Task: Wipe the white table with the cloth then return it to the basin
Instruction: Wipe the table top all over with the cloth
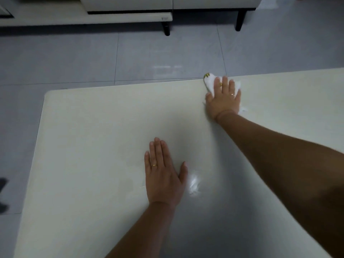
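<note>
Head view: one wide frame looking forward and down over both arms.
Right hand [223, 98]: upper right of centre, palm down and fingers spread flat, pressing the cloth onto the table near its far edge; not curled around it.
Cloth [210, 83]: white, bunched, mostly hidden under the right hand; a lobe with a small green-and-yellow mark pokes out past the fingertips toward the upper left, and a wisp shows at the right of the fingers and by the wrist.
Left hand [163, 175]: lower centre, open and flat on the tabletop, fingers together, holding nothing; it looks like a brace.
Table [93, 127]: pale cream top filling the lower two thirds of the frame, rounded corner at middle left; a bright glare patch sits just right of the left hand.
Floor [74, 58]: grey tiles across the upper part of the frame.
Furniture [130, 8]: pale units on dark legs along the top edge.
Basin: not in view.
Handling of the cloth: probably light, soft and limp; whether it is damp cannot be told. It should slide easily on this smooth top under flat palm pressure, but will fold or ride up if pushed edge-first.
Where to hold: for wiping, keep the palm over its middle; for carrying away, gather the bunch in a fist so no corner trails.
Stage: wiping under way, far edge being covered.
</note>
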